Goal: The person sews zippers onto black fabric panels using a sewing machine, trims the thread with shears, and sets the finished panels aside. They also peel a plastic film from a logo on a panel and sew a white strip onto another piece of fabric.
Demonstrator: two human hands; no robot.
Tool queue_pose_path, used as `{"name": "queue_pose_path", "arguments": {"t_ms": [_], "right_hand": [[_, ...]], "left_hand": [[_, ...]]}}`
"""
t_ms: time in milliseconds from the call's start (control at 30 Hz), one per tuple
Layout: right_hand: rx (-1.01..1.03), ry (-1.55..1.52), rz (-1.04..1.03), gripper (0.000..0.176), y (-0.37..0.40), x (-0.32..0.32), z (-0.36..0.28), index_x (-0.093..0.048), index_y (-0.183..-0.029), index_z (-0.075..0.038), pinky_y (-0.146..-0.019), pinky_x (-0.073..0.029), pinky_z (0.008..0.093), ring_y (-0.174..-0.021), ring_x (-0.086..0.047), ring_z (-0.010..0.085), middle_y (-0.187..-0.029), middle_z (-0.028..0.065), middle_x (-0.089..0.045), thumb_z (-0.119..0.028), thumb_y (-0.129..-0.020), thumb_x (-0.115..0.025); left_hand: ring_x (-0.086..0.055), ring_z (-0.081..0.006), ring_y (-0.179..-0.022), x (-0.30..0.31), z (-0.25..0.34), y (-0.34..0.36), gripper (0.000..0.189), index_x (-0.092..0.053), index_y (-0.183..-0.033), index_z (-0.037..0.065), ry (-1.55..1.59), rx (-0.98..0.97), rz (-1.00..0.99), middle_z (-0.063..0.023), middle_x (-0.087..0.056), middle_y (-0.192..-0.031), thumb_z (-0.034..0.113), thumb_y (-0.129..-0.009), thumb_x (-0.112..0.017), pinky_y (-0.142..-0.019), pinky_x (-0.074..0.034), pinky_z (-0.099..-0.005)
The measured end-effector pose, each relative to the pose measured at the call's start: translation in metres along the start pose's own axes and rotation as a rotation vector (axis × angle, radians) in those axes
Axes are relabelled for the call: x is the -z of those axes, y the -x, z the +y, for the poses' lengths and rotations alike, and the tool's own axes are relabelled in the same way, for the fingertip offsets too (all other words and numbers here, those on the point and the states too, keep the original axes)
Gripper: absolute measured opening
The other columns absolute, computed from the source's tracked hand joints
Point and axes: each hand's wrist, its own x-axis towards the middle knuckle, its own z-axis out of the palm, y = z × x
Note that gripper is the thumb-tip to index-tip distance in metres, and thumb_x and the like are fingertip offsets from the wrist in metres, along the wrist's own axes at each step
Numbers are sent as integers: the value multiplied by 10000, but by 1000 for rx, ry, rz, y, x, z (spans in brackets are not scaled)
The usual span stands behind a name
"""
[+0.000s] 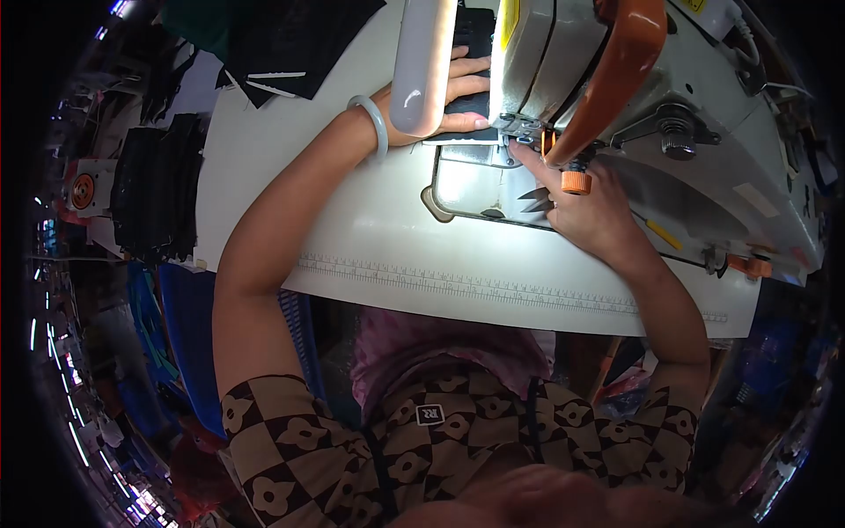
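left hand [444,97] presses black fabric [473,35], right hand [588,216] seemingly grips snips [536,200].

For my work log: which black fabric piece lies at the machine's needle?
The black piece under the left hand, at the presser foot; the stack and pile lie apart, untouched.

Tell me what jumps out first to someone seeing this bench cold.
The grey sewing machine with its orange lever fills the upper right, brightly lit at the needle. The left hand, a pale bangle on its wrist, lies flat on black fabric under the machine head. The right hand stretches its fingers to the needle area, pointed snips tucked in the palm.
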Motion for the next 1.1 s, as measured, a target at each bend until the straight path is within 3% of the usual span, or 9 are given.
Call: {"name": "queue_pose_path", "arguments": {"t_ms": [200, 300, 333, 433, 600, 700, 833, 967, 1100], "right_hand": [[181, -47, 156, 869, 2, -8, 9, -512, -1474, -301, -948, -526, 486, -1062, -656, 398, -1355, 136, -630, 113, -710, -518], [236, -147, 213, 820, 5, 6, 0, -580, -1418, -273, -930, -533, 481, -1056, -660, 394, -1292, 140, -659, 134, -709, -518], [226, -153, 219, 820, 6, 6, -1, -580, -1418, -273, -930, -533, 481, -1056, -660, 394, -1292, 140, -659, 134, -709, -518], [319, -184, 310, 651, 5, 3, -2, -669, -1309, -198, -838, -562, 449, -963, -689, 349, -1143, 116, -702, 99, -734, -592], [495, -395, 513, 407, -6, -8, -7, -722, -1122, -130, -704, -569, 396, -824, -694, 282, -951, 61, -690, 13, -743, -681], [631, -176, 619, 207, -17, -8, -10, -701, -945, -97, -604, -545, 350, -721, -673, 225, -836, 30, -648, -71, -743, -735], [756, 8, 684, 135, -20, -4, -10, -664, -872, -99, -585, -531, 337, -707, -667, 208, -784, 35, -613, -74, -756, -728], [600, -108, 472, 177, -5, 0, -2, -689, -916, -72, -592, -531, 340, -711, -672, 217, -798, 46, -628, -42, -747, -731], [497, -287, 511, 253, 11, -6, -4, -707, -988, -68, -610, -536, 350, -725, -677, 240, -823, 58, -649, 6, -748, -729]], "left_hand": [[-444, -353, -1393, 10, 22, 10, 565, -611, -1363, 122, -111, 63, 11, -150, -490, -1506, 507, -950, -623, -1166, -357, -480], [-564, -350, -1242, 18, 53, 31, 463, -658, -1256, 61, -259, 294, -41, -145, -591, -1368, 400, -941, -665, -1068, -435, -466], [-564, -350, -1242, 16, 61, 37, 463, -658, -1256, 61, -264, 283, -47, -145, -591, -1368, 400, -941, -665, -1068, -435, -466], [-617, -333, -1114, -3, 73, 56, 339, -684, -1160, 25, -14, 96, 187, -138, -633, -1255, 262, -918, -703, -981, -476, -427], [-616, -317, -1122, -13, 65, 57, 299, -686, -1164, 21, 99, -106, 204, -143, -633, -1256, 165, -903, -712, -976, -484, -384], [-596, -316, -1155, -10, 63, 54, 341, -681, -1183, 25, 191, -71, 153, -139, -627, -1281, 201, -894, -720, -998, -468, -402], [-578, -320, -1180, -8, 73, 58, 366, -679, -1193, 26, 131, -90, 167, -121, -626, -1296, 219, -886, -724, -1015, -455, -425], [-575, -326, -1176, -14, 82, 59, 387, -683, -1199, 40, 21, -110, 193, -113, -627, -1300, 246, -875, -734, -1031, -440, -435], [-580, -322, -1160, -8, 82, 53, 383, -694, -1177, 45, -4, -80, 161, -112, -636, -1281, 262, -865, -744, -1015, -461, -428]]}}
